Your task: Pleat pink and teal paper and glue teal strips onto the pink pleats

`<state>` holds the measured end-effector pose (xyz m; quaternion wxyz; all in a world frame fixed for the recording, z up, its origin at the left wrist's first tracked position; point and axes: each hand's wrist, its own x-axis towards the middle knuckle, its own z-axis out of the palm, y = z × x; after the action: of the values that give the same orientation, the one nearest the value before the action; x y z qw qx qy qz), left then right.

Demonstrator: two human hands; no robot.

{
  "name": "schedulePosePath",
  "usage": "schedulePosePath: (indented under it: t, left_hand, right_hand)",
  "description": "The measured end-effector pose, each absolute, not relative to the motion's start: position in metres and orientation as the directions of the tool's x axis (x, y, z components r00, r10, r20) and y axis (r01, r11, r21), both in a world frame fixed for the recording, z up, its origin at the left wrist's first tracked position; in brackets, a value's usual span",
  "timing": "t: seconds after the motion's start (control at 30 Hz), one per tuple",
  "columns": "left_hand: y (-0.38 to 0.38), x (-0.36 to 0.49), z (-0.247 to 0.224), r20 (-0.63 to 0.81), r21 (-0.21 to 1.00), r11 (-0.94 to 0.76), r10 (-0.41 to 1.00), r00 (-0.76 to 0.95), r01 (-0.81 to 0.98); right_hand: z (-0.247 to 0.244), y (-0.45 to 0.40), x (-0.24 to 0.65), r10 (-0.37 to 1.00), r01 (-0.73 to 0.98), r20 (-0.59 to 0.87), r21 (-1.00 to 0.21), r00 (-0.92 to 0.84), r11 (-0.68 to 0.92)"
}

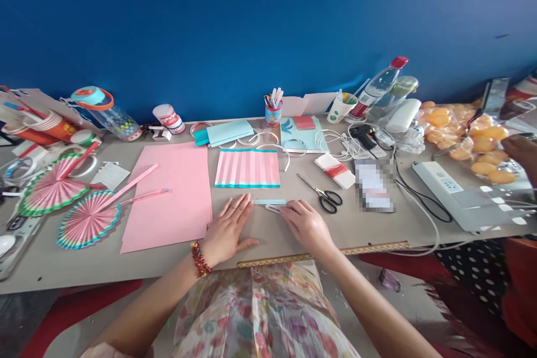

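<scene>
A narrow light-blue paper strip (pixel 271 202) lies flat on the grey table in front of me. My left hand (pixel 229 229) rests palm down with its fingers stretched out, their tips by the strip's left end. With bent fingers, my right hand (pixel 304 224) grips a slim, pale tool (pixel 272 208); its tip points left, just below the strip, and its exact kind is unclear. Beyond the strip is a pleated pink paper sheet (pixel 247 169) with blue borders. Black-handled scissors (pixel 325 196) lie right of my right hand.
Large pink paper (pixel 168 196) and two pleated paper fans (pixel 89 219) are on the left. A patterned strip (pixel 323 254) runs along the front edge. Behind stand a pen cup (pixel 273 113) and a bottle (pixel 377 89). On the right are a power strip (pixel 444 184), cables and another person's hand (pixel 520 154).
</scene>
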<state>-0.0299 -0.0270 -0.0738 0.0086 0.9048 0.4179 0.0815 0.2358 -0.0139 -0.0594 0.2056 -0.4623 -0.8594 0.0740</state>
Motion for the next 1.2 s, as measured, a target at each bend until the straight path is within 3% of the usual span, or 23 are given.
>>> schedulePosePath:
  t: [0.9,1.13,1.2]
  left_hand:
    - [-0.028,-0.026,-0.072,0.144,0.096,-0.629,0.776,0.615,0.771]
    - [-0.024,-0.038,-0.056,0.181,0.32,-0.555,0.831,0.526,0.767]
    - [-0.022,-0.043,-0.052,0.186,0.311,-0.548,0.837,0.515,0.777]
  right_hand:
    - [-0.057,-0.016,0.223,0.816,0.747,0.274,-0.33,-0.508,0.576]
    - [-0.059,-0.016,0.223,0.827,0.749,0.266,-0.352,-0.495,0.561]
    - [-0.059,-0.016,0.223,0.828,0.75,0.259,-0.35,-0.498,0.561]
